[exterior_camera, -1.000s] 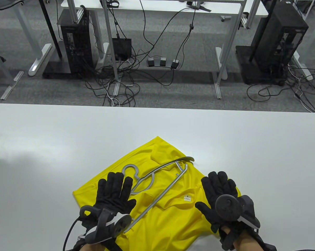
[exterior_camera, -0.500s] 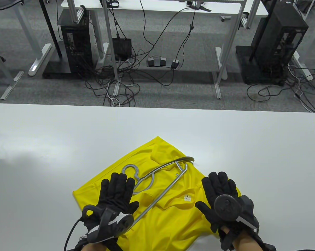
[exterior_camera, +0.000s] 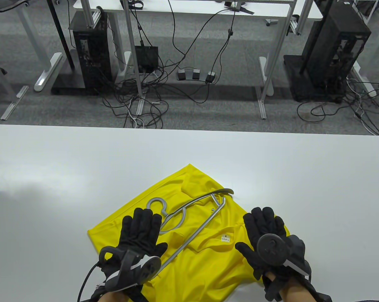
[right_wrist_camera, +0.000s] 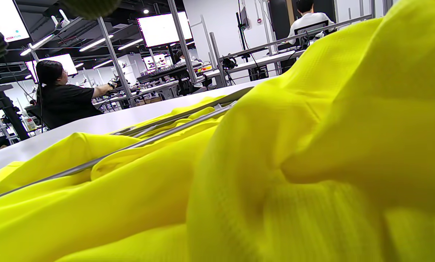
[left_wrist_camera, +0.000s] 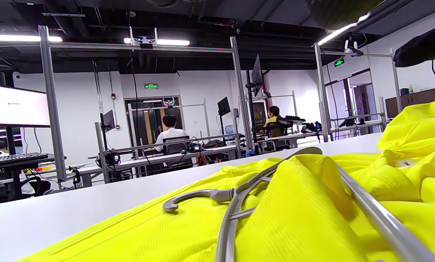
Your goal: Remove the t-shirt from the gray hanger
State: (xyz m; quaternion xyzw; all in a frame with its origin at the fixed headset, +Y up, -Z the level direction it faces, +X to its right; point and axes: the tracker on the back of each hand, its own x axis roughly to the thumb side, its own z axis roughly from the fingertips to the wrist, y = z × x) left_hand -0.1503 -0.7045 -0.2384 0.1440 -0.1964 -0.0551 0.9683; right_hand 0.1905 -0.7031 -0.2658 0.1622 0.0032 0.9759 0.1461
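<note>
On table, near edge: yellow t-shirt spread flat
Gray hanger: atop shirt, near end under cloth
Left hand: fingers flat, covering hanger
Right hand: fingers spread, pressing shirt

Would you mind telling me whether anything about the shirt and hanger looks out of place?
Yes: the gray hanger lies askew on the crumpled yellow t-shirt, mostly exposed, only its lower arm tucked under fabric.

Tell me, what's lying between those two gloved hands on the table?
In the table view, between the left hand and right hand lies the yellow t-shirt, with the gray hanger running diagonally across it and a small white label.
</note>
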